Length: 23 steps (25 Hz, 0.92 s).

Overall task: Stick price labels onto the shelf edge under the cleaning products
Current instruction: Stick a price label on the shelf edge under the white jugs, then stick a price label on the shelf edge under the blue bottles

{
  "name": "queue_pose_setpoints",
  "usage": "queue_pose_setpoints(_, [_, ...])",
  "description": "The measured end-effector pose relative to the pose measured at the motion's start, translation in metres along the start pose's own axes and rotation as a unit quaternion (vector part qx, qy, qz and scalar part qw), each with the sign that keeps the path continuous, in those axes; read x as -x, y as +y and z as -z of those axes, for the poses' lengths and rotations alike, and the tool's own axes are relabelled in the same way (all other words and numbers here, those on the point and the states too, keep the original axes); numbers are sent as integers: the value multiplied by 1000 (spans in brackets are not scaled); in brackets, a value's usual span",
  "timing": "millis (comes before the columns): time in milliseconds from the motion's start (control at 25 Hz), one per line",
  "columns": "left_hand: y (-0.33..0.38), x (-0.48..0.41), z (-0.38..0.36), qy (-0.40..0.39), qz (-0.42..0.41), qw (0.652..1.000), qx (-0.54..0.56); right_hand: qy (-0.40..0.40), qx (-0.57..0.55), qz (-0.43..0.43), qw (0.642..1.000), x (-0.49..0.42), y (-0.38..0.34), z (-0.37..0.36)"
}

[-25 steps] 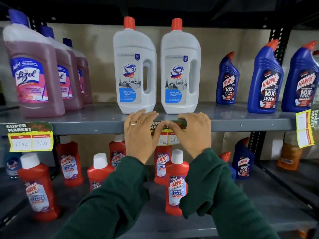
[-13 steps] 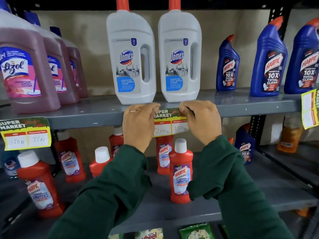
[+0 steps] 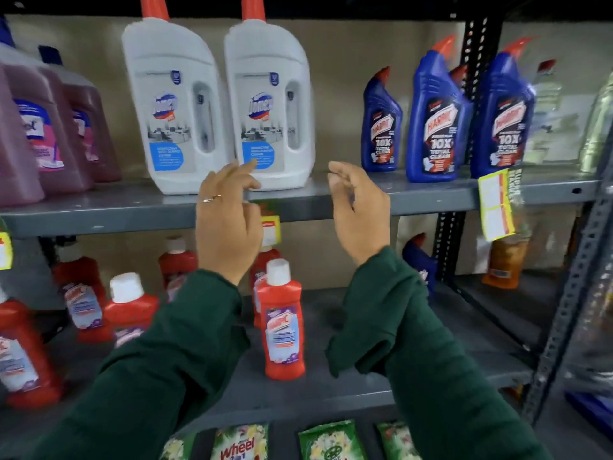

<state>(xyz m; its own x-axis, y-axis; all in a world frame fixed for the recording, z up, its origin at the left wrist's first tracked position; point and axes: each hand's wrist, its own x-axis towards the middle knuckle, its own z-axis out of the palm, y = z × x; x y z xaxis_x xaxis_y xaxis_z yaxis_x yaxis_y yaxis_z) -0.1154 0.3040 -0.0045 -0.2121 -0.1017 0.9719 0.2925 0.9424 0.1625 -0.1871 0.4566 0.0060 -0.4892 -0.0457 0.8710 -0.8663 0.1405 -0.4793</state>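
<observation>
We take this as the moment just after one label is fixed. Far left, a yellow price label (image 3: 4,250) hangs at the frame edge on the grey metal shelf edge (image 3: 99,222), under the pinkish-purple bottles (image 3: 49,127). Our left hand (image 3: 229,224) hovers in front of the edge, fingers loosely spread, its grip apart on nothing. Just right of it, partly hidden behind it, a yellow-and-green price label (image 3: 271,227) sits on the edge below the two white bottles with red caps (image 3: 219,101). Our right hand (image 3: 360,207) is lifted beside it, fingers curled but closed on nothing we can see. Farther right, under the blue angled-neck bottles (image 3: 441,114), another yellow label (image 3: 497,204) hangs tilted.

Next, we judge, that tilted label wants pressing flat, or a fresh one must be fetched; neither hand carries any.

The shelf is smooth painted steel in a dim shop bay, with red bottles (image 3: 282,317) below and green packets (image 3: 328,439) lowest. Motion blur softens everything.
</observation>
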Motion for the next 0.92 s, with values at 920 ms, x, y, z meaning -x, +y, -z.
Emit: queue_pose_setpoints(920, [152, -9, -184, -161, -2, 985, 58, 41, 47, -55, 997, -3, 134, 209])
